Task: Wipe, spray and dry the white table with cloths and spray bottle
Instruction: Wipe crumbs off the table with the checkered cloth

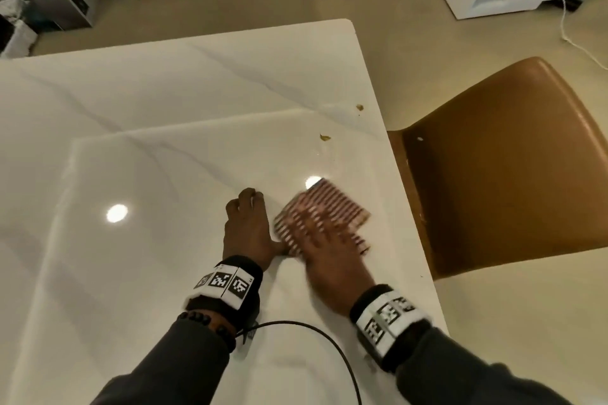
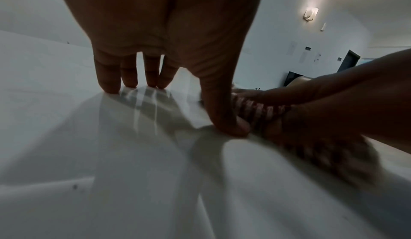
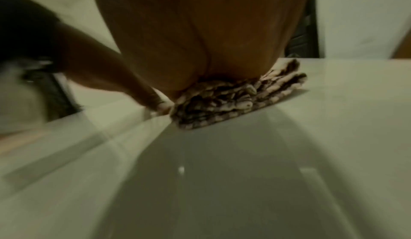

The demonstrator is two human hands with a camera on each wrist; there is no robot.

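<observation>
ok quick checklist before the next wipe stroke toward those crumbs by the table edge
1. Cloth under right hand: ok, the palm presses the folded striped cloth flat on the white table.
2. Left hand bracing: ok, fingertips rest on the table, thumb beside the cloth.
3. Crumbs ahead: not ok, two bits remain unwiped near the edge.
4. Chair below that edge: not ok, crumbs could be swept onto the seat.
5. Spray bottle at hand: cannot tell, none in view.
</observation>
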